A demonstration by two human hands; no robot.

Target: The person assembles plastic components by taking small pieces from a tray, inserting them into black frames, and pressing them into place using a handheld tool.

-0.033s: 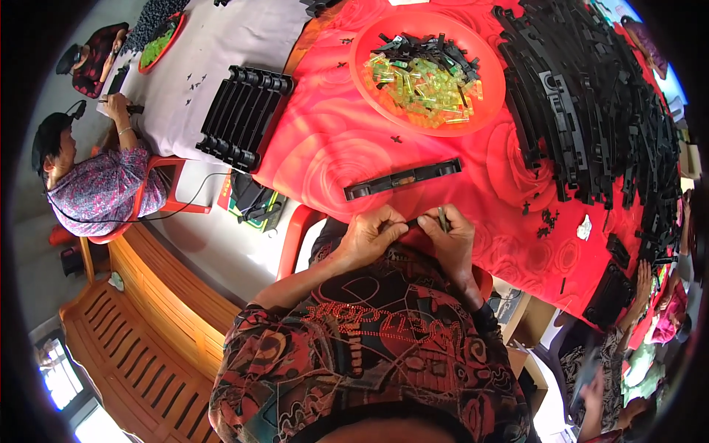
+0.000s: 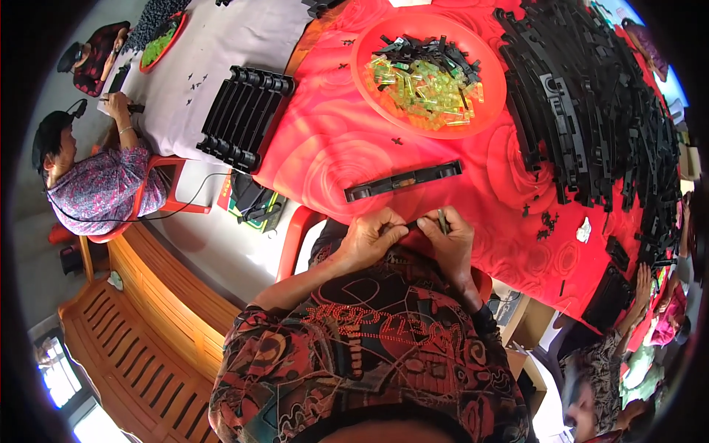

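Observation:
My left hand (image 2: 375, 235) and my right hand (image 2: 450, 235) are close together at the table's near edge, just in front of my chest. Both are closed, with thumbs and fingertips pinching a small black piece (image 2: 412, 224) between them; its shape is mostly hidden. A thin grey-green stick-like thing (image 2: 443, 219) rises between the fingers of my right hand. Just beyond my hands, a long black plastic strip (image 2: 402, 181) with rounded recesses lies slantwise on the red cloth (image 2: 317, 166).
A red basin (image 2: 364, 96) holds clear yellowish and black small parts. Black strips are heaped (image 2: 591, 111) at right; more stand in a neat stack (image 2: 247, 118) at left. Tiny black bits (image 2: 546, 224) lie scattered. A seated person (image 2: 111, 184) works at left; others are at right.
My hands stay in nearly the same place and keep their pinch. At the lower right, a person beside me has shifted.

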